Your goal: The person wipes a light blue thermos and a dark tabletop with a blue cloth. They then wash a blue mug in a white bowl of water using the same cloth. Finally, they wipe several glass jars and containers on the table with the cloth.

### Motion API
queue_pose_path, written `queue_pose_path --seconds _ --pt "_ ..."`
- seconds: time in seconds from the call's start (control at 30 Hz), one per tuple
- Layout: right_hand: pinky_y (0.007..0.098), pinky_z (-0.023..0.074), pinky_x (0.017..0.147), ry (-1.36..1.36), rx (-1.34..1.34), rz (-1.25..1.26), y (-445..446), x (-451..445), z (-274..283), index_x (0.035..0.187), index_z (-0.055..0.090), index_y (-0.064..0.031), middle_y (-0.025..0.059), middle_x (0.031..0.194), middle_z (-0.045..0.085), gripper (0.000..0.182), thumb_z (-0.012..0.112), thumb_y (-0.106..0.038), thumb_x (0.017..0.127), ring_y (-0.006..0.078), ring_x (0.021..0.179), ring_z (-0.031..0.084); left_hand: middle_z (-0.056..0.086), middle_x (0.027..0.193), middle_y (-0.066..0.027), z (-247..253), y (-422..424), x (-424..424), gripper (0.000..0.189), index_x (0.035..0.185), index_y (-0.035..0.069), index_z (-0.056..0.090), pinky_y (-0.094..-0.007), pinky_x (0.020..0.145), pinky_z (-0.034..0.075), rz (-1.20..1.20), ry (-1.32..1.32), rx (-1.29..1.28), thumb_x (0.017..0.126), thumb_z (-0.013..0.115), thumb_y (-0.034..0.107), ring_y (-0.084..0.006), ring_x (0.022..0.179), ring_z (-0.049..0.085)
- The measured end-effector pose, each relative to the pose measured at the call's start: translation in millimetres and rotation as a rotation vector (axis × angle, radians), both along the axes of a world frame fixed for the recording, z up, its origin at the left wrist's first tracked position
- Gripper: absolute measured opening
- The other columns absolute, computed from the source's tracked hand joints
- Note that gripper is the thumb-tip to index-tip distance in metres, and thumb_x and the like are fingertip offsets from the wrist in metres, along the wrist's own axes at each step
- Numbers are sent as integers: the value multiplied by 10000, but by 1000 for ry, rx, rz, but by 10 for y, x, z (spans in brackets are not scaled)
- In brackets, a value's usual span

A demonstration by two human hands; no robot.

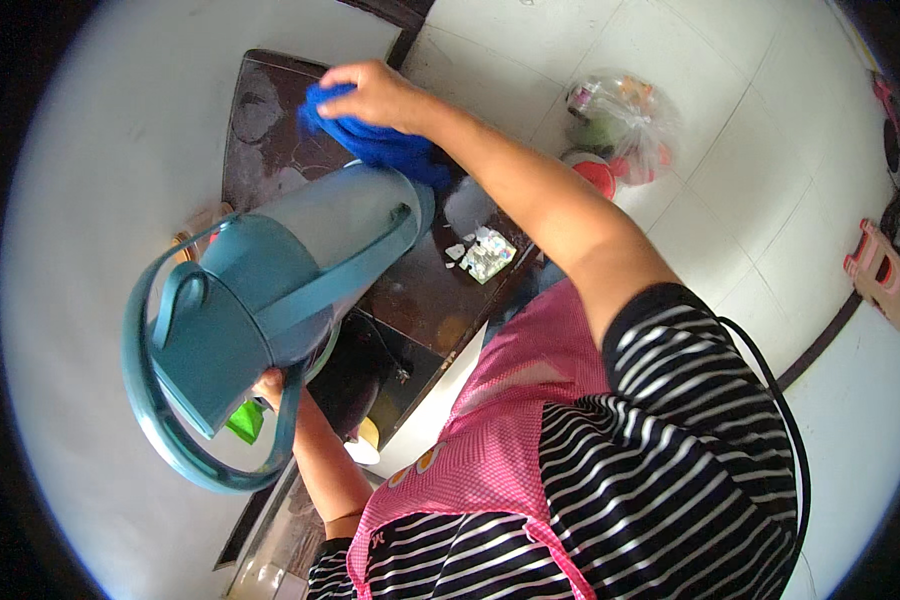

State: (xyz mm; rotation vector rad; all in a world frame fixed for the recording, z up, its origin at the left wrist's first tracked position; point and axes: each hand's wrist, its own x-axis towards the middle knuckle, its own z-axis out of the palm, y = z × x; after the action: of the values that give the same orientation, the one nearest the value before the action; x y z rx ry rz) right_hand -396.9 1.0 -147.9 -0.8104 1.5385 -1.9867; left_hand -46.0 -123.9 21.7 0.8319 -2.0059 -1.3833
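Note:
A large water jug (pixel 345 210) with a teal lid, teal handle loop and cloudy see-through body tilts over a dark tabletop. My left hand (pixel 271 386) grips it near the lid, most of the fingers hidden behind the jug. In my right hand (pixel 367 94) is a bunched blue cloth (pixel 379 142), blurred at its edge. The cloth hangs down to the far end of the jug and overlaps it in view; whether they touch, I cannot tell.
On the dark table (pixel 412 300) lies a peeling, shiny sticker (pixel 486 255) with loose scraps. A green packet (pixel 246 421) shows beyond the handle. A filled clear plastic bag (pixel 622 127) and a red container (pixel 594 174) stand on the tiled floor (pixel 735 142).

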Motion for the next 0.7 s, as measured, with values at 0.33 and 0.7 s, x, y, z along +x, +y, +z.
queue_pose_path --seconds 0.33,0.7 --pt "485 346 1032 469 537 -10 550 508 -71 1208 614 -136 149 1356 500 362 500 -330 924 393 1204 470 464 1345 -168 113 282 -788 935 1373 13 373 -514 1009 437 131 203 98 636 794 405 -357 1169 522" --pt "513 413 965 35 633 -448 1000 2055 -117 1222 541 21 314 1236 509 426 660 -126 841 445 1128 503 588 1153 -95 120 824 -1138 641 1196 0 567 -420 964 431 70 252 -54 600 759 135 -242 1050 557"
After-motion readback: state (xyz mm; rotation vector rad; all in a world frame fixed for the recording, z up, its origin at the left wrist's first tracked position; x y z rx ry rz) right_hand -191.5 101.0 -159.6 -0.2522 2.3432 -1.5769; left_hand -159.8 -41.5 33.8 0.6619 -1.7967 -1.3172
